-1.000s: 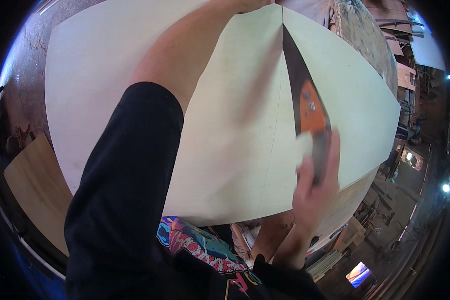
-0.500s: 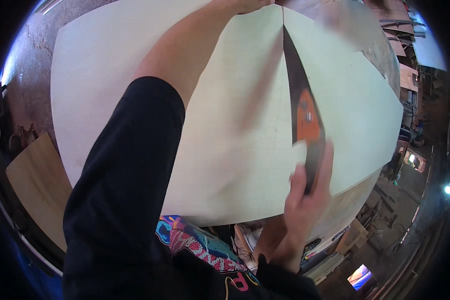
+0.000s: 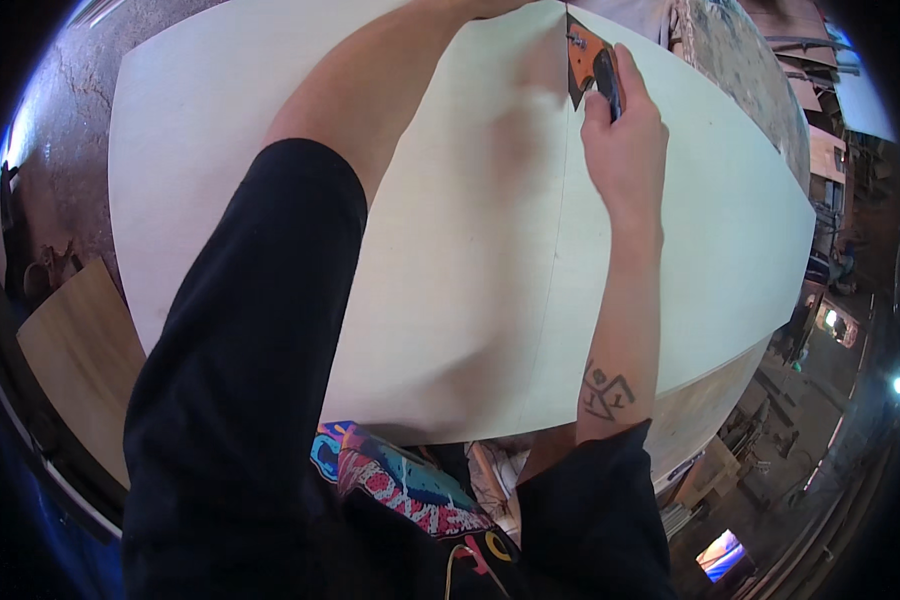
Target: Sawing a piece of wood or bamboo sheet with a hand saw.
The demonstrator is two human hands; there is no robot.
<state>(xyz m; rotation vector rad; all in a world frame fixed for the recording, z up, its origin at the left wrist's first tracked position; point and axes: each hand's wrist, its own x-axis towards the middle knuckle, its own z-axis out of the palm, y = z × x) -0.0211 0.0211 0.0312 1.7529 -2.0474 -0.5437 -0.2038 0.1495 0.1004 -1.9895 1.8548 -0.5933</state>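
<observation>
A large pale plywood sheet (image 3: 210, 200) spreads out in front of me, with a thin dark line (image 3: 553, 265) running lengthwise down it. My right hand (image 3: 625, 150) is closed around the black grip of a handsaw (image 3: 585, 52), at the far end of this line. Orange plastic shows where the handle meets the dark blade. Most of the blade is hidden, below the sheet or past the top edge of view. My left arm reaches across the sheet to its far edge. There my left hand (image 3: 485, 6) is cut off by the picture's top, its fingers mostly unseen.
A worn board edge (image 3: 740, 60) lies beyond the sheet at the far right, and another board (image 3: 715, 400) juts out beneath its near right side. At the left a brown wooden panel (image 3: 80, 360) leans low. Timber scraps (image 3: 745, 440) clutter the right.
My right hand has pushed the saw away from me along the line, from the near part of the sheet to its far end. My left arm stays almost in place.
</observation>
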